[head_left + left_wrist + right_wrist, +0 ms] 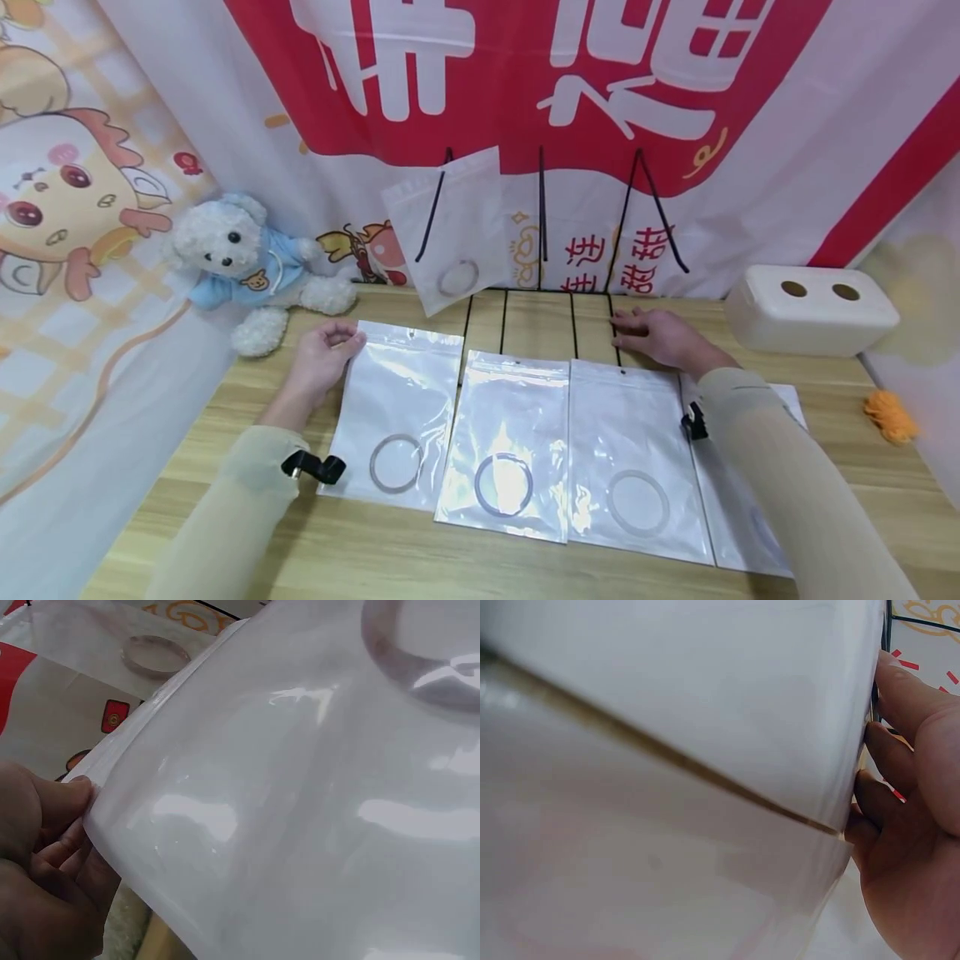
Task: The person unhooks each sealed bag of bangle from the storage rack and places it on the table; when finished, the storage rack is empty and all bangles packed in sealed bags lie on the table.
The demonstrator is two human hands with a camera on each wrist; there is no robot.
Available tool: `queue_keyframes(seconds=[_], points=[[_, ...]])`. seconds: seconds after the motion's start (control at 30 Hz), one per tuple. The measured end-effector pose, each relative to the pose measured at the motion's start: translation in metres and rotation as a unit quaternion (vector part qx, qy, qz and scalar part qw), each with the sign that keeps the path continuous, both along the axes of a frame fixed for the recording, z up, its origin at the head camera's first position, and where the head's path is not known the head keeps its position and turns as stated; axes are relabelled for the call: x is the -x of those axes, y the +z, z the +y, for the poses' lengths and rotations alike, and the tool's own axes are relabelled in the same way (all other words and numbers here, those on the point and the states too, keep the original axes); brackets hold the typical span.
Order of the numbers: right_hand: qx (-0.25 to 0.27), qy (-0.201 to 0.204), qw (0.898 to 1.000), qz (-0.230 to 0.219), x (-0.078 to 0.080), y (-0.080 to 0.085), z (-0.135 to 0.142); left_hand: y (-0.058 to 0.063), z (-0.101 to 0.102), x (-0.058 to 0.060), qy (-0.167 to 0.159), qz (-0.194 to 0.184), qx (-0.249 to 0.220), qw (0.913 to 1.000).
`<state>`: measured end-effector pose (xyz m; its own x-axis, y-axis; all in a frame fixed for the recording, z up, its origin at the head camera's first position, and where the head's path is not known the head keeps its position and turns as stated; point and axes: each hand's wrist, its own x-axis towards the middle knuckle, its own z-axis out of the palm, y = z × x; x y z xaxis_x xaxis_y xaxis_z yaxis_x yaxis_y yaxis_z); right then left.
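Several clear zip-lock bags lie side by side on the table, each with a ring-shaped bangle in it. My left hand pinches the top left corner of the leftmost bag between thumb and fingers; its bangle lies near the bottom edge. Beyond the top edge of the third bag is my right hand, thumb and fingers apart, fingertips at a thin black cord. Whether they touch it I cannot tell. My right forearm partly covers the rightmost bag. The middle bag lies untouched.
Another bagged bangle hangs tilted at the back, crossed by a black cord. More black cords run up the printed cloth. A white teddy bear sits left; a white box and an orange bundle stand right.
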<state>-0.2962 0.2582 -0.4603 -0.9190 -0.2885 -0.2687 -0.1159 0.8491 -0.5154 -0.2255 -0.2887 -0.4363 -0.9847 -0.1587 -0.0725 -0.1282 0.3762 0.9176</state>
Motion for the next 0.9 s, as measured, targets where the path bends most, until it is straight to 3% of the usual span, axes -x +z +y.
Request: queue_keyframes(seconds=[0.17,0.4,0.9], points=[[-0.006,-0.001,1.000,-0.009,0.003,-0.001,-0.002,-0.013,0.000,0.004,-0.010,-0.018,0.016,0.9997],[-0.007,-0.007,1.000,-0.018,0.003,-0.001,-0.002,-0.024,-0.003,0.009,-0.034,-0.031,0.072,0.9963],[-0.006,0.000,1.000,-0.017,0.001,0.002,-0.003,-0.027,-0.006,0.009,-0.071,-0.034,0.154,0.9849]])
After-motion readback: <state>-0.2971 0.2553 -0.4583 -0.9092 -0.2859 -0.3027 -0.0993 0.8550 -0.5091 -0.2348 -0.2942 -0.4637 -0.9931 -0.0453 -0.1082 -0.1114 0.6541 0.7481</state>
